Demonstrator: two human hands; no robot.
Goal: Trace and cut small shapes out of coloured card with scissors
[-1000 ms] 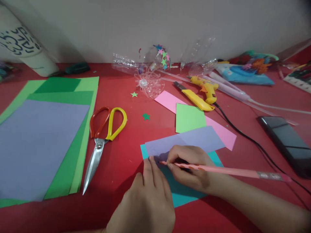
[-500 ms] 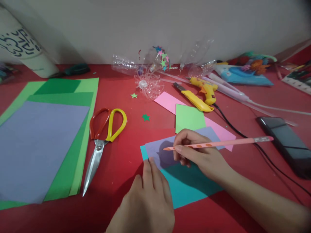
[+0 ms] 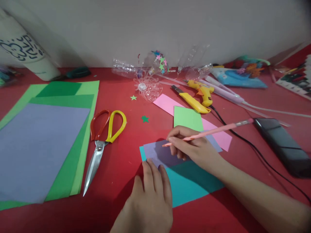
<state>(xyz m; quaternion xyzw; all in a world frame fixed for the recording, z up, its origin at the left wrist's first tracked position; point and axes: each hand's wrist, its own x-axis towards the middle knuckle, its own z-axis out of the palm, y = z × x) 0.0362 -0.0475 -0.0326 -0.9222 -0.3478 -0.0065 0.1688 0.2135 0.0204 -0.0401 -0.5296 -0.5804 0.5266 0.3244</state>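
Note:
My right hand (image 3: pixel 191 144) pinches a pink pencil (image 3: pixel 213 131), its tip at or just over a purple paper strip (image 3: pixel 155 150). That strip lies over a teal sheet (image 3: pixel 191 183), whose corner shows at the left. My left hand (image 3: pixel 150 194) rests flat with fingers stretched out, fingertips on the near left edge of the papers. Behind the right hand lie a light green paper piece (image 3: pixel 187 118) and a pink paper strip (image 3: pixel 162 103), partly covered. Left of my hands are scissors (image 3: pixel 99 149) with one red and one yellow handle loop, blades pointing toward me.
Green and purple sheets (image 3: pixel 48 142) are stacked at the left. Two small paper stars (image 3: pixel 145 119) lie mid-table. Behind are a yellow cutter (image 3: pixel 194 102), a yellow glue gun (image 3: pixel 202 90) with a black cord, and clear plastic packets (image 3: pixel 123 67). A phone (image 3: pixel 282 145) lies at the right.
The pencil has tilted more steeply, its eraser end swinging away from me, with its tip close to the purple strip. My right hand has shifted slightly left; the left fingers have spread a little.

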